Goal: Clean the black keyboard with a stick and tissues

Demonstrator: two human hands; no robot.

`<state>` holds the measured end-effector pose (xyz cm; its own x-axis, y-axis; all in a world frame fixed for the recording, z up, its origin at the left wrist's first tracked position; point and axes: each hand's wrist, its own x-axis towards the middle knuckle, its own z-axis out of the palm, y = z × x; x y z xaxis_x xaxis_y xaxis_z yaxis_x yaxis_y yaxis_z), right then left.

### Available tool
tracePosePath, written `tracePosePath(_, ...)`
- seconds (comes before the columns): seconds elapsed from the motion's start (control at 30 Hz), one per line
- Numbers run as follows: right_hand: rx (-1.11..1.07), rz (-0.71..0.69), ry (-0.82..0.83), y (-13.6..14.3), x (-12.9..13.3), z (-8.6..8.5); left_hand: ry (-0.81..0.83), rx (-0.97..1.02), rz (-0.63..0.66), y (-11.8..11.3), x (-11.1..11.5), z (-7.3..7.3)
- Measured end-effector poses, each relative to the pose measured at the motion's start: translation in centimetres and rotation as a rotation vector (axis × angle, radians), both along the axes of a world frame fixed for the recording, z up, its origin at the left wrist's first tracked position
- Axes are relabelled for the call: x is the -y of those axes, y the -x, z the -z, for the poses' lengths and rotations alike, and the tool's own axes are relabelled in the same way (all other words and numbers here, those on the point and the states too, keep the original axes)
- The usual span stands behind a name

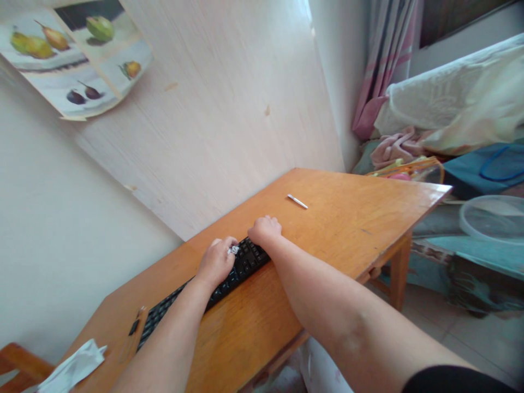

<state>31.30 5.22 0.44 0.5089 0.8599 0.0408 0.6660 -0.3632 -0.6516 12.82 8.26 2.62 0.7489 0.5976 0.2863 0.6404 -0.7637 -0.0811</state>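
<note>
A black keyboard lies slantwise on the wooden table. My left hand is over its middle part, fingers closed on a small crumpled white wad that shows at the fingertips. At the keyboard's far right end is my right hand, its fingers curled around or against the end; whether it grips the keyboard is hard to see. My left forearm hides part of the keys.
A white pen lies beyond my right hand. At the near left are a small black object and a white tissue. A pale board with fruit pictures stands behind the table. Bags and cloths fill the right side.
</note>
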Motion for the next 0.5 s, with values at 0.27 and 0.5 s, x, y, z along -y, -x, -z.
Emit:
tracePosePath(0.27, 0.008, 0.003, 0.001, -0.1, -0.3, 0.3, 0.044, 0.025, 0.03, 0.7, 1.8, 0.2)
tracePosePath(0.5, 0.007, 0.007, 0.006, -0.1, -0.4, 0.4, 0.083, 0.044, 0.073, 1.1, 3.9, 0.2)
